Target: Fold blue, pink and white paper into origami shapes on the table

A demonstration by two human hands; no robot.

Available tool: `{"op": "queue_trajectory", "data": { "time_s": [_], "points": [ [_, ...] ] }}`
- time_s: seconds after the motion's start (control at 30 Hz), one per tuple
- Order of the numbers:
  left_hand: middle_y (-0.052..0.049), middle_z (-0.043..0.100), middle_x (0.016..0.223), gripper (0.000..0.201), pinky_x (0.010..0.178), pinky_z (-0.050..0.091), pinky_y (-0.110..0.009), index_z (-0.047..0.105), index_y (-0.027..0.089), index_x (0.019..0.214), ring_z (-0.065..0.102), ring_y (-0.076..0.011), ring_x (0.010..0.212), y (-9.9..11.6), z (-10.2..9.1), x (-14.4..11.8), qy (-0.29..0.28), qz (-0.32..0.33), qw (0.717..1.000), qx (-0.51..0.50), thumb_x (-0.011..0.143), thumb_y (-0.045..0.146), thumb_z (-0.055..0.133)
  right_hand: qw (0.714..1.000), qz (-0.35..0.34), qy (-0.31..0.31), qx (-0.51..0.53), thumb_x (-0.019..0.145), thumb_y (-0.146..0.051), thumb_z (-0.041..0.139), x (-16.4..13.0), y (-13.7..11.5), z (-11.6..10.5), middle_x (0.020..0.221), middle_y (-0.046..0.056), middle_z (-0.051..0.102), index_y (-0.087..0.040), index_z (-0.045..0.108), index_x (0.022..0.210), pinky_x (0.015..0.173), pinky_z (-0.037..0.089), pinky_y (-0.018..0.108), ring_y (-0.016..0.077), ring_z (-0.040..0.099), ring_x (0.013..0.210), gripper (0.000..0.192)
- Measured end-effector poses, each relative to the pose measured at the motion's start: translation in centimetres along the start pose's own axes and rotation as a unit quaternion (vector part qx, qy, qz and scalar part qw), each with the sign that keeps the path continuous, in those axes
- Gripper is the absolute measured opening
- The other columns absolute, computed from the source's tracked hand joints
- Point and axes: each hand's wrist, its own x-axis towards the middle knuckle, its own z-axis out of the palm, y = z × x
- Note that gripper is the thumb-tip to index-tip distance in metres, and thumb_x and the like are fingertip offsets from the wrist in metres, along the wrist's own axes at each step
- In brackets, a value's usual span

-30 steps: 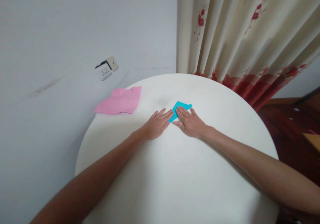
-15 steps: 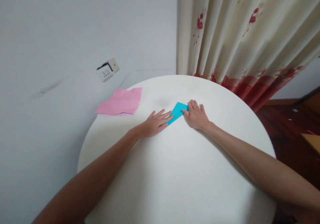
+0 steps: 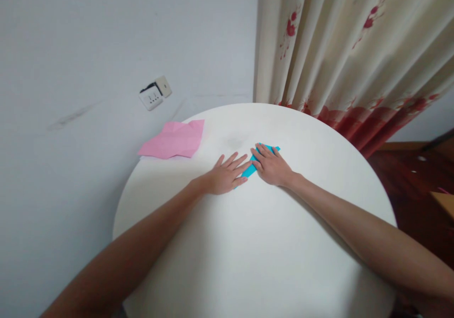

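A folded sheet of blue paper point(image 3: 248, 171) lies flat on the white table point(image 3: 255, 242), partly covered by both hands. My left hand point(image 3: 227, 176) rests palm down with fingers spread, its fingertips over the paper's lower left part. Across the paper's middle and upper part lies my right hand point(image 3: 271, 166), flat and palm down with the fingers stretched out. A blue corner pokes out past its fingers on the right. The two hands are close together, the left fingertips nearly meeting the right thumb.
Creased pink paper point(image 3: 173, 140) lies at the table's back left edge, by the wall. A wall socket point(image 3: 152, 97) sits above it. Behind the table on the right hangs a cream curtain point(image 3: 329, 48) with red flowers. The table's edge is round.
My right hand has slid left over the blue paper, from its right end onto its middle, closer to my left hand. The view has shifted slightly.
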Motion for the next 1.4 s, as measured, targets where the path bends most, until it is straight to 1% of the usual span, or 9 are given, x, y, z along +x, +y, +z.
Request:
{"op": "queue_trajectory", "data": {
  "time_s": [0.3, 0.43, 0.53, 0.6, 0.7, 0.9, 1.13, 1.27, 1.4],
  "points": [
    [-0.006, 0.0, 0.166, 0.083, 0.116, 0.009, -0.067, 0.008, 0.036, 0.158, -0.003, -0.0386, 0.152, -1.4, -1.6, -1.0, -0.083, 0.008, 0.996, -0.042, 0.092, 0.065, 0.048, 1.0, -0.003, -0.001, -0.004, 0.105, -0.044, 0.02, -0.1, 0.3, 0.0, 0.163, 0.016, 0.021, -0.013, 0.031, 0.155, 0.118, 0.019, 0.056, 0.0309, 0.018, 0.151, 0.061],
    [-0.008, -0.001, 0.166, 0.098, 0.118, 0.008, -0.064, 0.0, 0.031, 0.159, -0.004, -0.0369, 0.152, -2.1, -2.6, -1.8, -0.111, 0.027, 0.992, -0.054, 0.086, 0.067, 0.055, 1.0, 0.001, 0.006, -0.006, 0.105, -0.044, 0.021, -0.1, 0.2, 0.3, 0.163, 0.015, 0.022, -0.013, 0.03, 0.155, 0.119, 0.019, 0.055, 0.03, 0.019, 0.151, 0.06],
    [-0.01, 0.009, 0.166, 0.08, 0.12, 0.012, -0.056, 0.003, 0.023, 0.16, 0.005, -0.0302, 0.153, -1.5, -2.8, -1.7, -0.074, 0.003, 0.992, -0.1, 0.097, 0.059, 0.039, 1.0, 0.011, 0.011, -0.011, 0.105, -0.044, 0.022, -0.1, 0.2, 0.4, 0.163, 0.015, 0.022, -0.014, 0.03, 0.156, 0.119, 0.019, 0.055, 0.0299, 0.019, 0.151, 0.06],
    [-0.011, 0.018, 0.165, 0.061, 0.121, 0.018, -0.048, 0.011, 0.02, 0.159, 0.015, -0.0242, 0.153, -0.3, -2.4, -1.4, 0.003, -0.033, 0.992, -0.122, 0.104, 0.045, 0.02, 1.0, 0.019, 0.016, -0.015, 0.104, -0.043, 0.022, -0.1, 0.1, 0.4, 0.163, 0.015, 0.024, -0.013, 0.03, 0.155, 0.119, 0.02, 0.054, 0.0301, 0.02, 0.151, 0.059],
    [-0.011, 0.02, 0.164, 0.059, 0.122, 0.015, -0.046, 0.018, 0.018, 0.158, 0.014, -0.0232, 0.153, 2.2, -1.1, -0.8, 0.072, -0.009, 0.994, -0.077, 0.105, 0.044, 0.021, 0.999, 0.035, 0.028, -0.019, 0.104, -0.042, 0.023, -0.2, -0.2, 0.5, 0.162, 0.016, 0.027, -0.013, 0.033, 0.154, 0.119, 0.021, 0.053, 0.0308, 0.022, 0.15, 0.059],
    [-0.017, 0.014, 0.165, 0.069, 0.121, 0.012, -0.05, 0.009, 0.016, 0.159, 0.011, -0.0274, 0.153, 4.0, 0.6, -1.0, 0.046, 0.023, 0.999, 0.007, 0.102, 0.052, 0.028, 0.998, 0.066, 0.02, -0.011, 0.103, -0.043, 0.023, 0.1, 0.3, 0.5, 0.163, 0.015, 0.023, -0.013, 0.029, 0.155, 0.119, 0.017, 0.055, 0.03, 0.02, 0.151, 0.061],
    [-0.015, 0.01, 0.165, 0.07, 0.121, 0.011, -0.049, 0.012, 0.016, 0.158, 0.009, -0.0276, 0.153, 3.2, 0.5, -1.1, 0.038, 0.034, 0.999, 0.02, 0.102, 0.055, 0.026, 0.975, 0.223, -0.006, 0.012, 0.102, -0.049, 0.019, 0.7, 5.7, -0.5, 0.164, 0.019, 0.018, -0.015, 0.025, 0.156, 0.115, 0.014, 0.068, 0.0349, 0.013, 0.151, 0.064],
    [-0.015, 0.012, 0.165, 0.069, 0.121, 0.011, -0.048, 0.013, 0.017, 0.159, 0.011, -0.0275, 0.153, 3.3, 0.5, -1.1, 0.039, 0.034, 0.998, 0.02, 0.102, 0.055, 0.026, 0.958, 0.282, 0.041, 0.007, 0.102, -0.039, 0.018, 0.5, 7.6, -1.2, 0.162, 0.024, 0.021, -0.005, 0.02, 0.156, 0.114, 0.02, 0.065, 0.0358, 0.017, 0.15, 0.063],
    [-0.015, 0.015, 0.165, 0.068, 0.121, 0.011, -0.048, 0.013, 0.017, 0.159, 0.012, -0.0272, 0.153, 3.3, 0.4, -1.1, 0.037, 0.033, 0.999, 0.022, 0.103, 0.055, 0.025, 0.958, 0.26, 0.119, 0.005, 0.102, -0.029, 0.015, 0.5, 5.9, -1.7, 0.163, 0.021, 0.02, -0.001, 0.02, 0.155, 0.118, 0.018, 0.057, 0.031, 0.014, 0.152, 0.06]
  ]
}}
